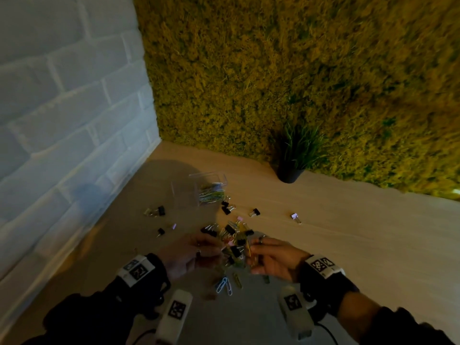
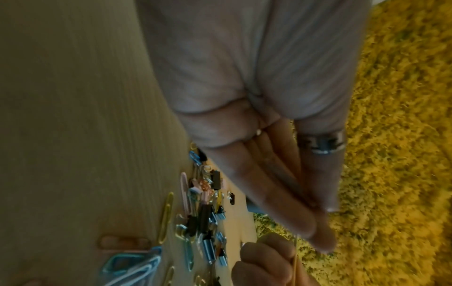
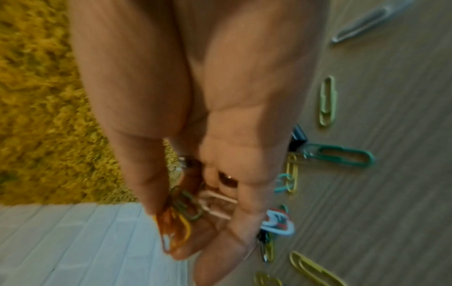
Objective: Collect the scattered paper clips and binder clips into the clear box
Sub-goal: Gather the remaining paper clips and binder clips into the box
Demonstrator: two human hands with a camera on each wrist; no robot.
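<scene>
while both hands worked the near heap of mixed clips (image 1: 230, 241), the right hand (image 1: 272, 260) pinched a small bunch of paper clips (image 3: 177, 218) in curled fingers. left hand (image 1: 189, 255): fingers straight and together, nothing seen held. clear box (image 1: 199, 189): far left of the heap, some paper clips already inside. stray binder clips lay apart, one lilac (image 1: 295, 216) to the right. advised: sweep strays inward, cup both palms, carry low.
</scene>
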